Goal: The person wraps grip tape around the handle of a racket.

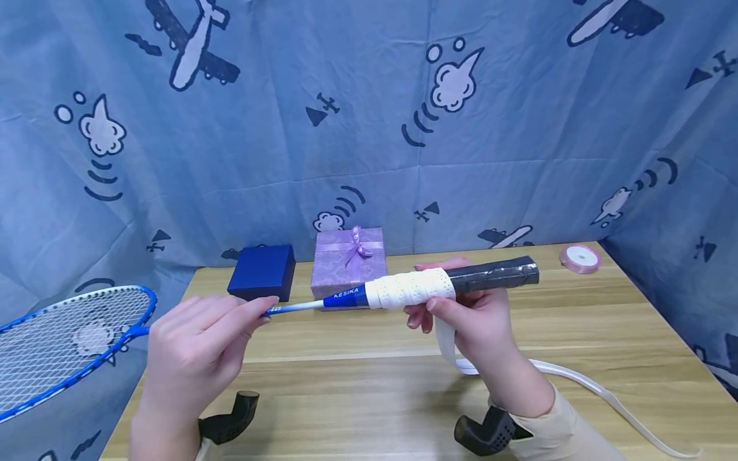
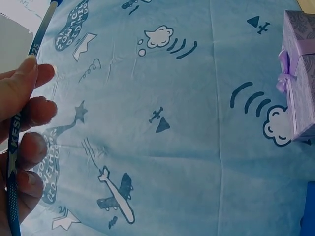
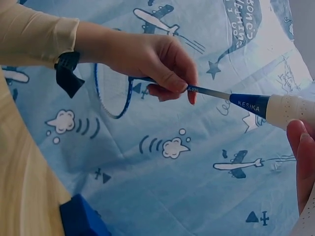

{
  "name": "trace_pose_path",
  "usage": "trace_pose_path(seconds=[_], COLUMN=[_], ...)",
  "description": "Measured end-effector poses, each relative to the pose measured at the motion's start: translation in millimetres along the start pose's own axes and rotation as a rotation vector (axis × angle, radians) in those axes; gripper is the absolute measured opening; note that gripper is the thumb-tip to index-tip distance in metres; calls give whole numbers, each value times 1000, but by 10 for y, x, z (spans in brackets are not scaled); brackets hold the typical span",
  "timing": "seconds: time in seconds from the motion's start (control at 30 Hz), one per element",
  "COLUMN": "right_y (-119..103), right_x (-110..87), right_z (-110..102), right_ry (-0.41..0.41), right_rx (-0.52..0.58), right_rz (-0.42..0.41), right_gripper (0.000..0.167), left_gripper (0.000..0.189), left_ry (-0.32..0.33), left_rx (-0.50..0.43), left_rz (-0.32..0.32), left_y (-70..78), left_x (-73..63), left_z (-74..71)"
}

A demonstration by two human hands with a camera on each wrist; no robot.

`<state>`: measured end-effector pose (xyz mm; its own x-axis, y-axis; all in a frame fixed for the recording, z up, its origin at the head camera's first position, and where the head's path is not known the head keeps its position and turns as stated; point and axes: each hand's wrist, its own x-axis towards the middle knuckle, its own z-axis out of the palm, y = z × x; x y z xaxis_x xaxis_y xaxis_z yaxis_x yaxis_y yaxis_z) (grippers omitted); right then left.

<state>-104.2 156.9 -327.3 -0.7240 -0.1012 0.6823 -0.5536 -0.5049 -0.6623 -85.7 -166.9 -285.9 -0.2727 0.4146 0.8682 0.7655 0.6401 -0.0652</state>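
A blue badminton racket (image 1: 346, 297) is held level above the table, its strung head out to the left. My left hand (image 1: 198, 349) pinches its thin shaft between thumb and fingers; in the left wrist view the shaft (image 2: 14, 167) runs along the curled fingers. White perforated grip tape (image 1: 406, 289) covers the handle's front half, while the butt half (image 1: 496, 274) is bare black. My right hand (image 1: 481, 317) grips the handle at the tape's edge, thumb on the white wrap. From there the loose tape (image 1: 599, 387) hangs down and trails across the table to the right.
At the back of the wooden table (image 1: 369, 397) stand a dark blue box (image 1: 262, 270) and a purple gift box (image 1: 349, 259) with a bow. A pink ribbon roll (image 1: 580, 258) lies at the back right. A blue patterned curtain (image 1: 369, 128) hangs behind.
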Motion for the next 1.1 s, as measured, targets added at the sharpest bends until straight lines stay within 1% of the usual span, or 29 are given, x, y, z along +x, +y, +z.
trace_pose_path(seconds=[0.2, 0.23, 0.3, 0.4, 0.5, 0.6, 0.67, 0.83, 0.9, 1.03, 1.1], right_y=[53, 63, 75, 77, 76, 73, 63, 54, 55, 54, 52], right_x=[3, 5, 9, 13, 21, 31, 26, 6, 3, 2, -6], right_z=[20, 23, 29, 19, -2, -20, -31, -24, -18, -12, -8], right_ry=[22, 21, 20, -8, -61, -90, -78, -11, 3, 12, 19], right_rx=[38, 52, 45, 31, 50, 80, 79, 59, 62, 44, 7], right_rz=[-32, -38, -26, -9, -13, -21, -15, 4, 0, -11, -1], right_gripper=[18, 19, 21, 29, 35, 33, 28, 18, 18, 23, 26], left_gripper=[35, 36, 36, 36, 35, 34, 35, 38, 37, 36, 35], left_ry=[24, 29, 41, 51, 53, 41, 25, -7, 11, 58, 72], left_rx=[-29, -35, -37, -46, -72, -89, -83, -51, -52, -63, -65], left_rz=[-6, -4, 5, 16, 22, 19, 12, -13, -11, 10, 26], left_y=[26, 25, 17, -1, -22, -38, -35, -13, -4, 5, 6], left_x=[16, 14, 11, 5, -4, -11, -10, -6, 1, 15, 14], left_z=[15, 14, 13, 9, 7, 1, 0, -9, -2, 12, 18])
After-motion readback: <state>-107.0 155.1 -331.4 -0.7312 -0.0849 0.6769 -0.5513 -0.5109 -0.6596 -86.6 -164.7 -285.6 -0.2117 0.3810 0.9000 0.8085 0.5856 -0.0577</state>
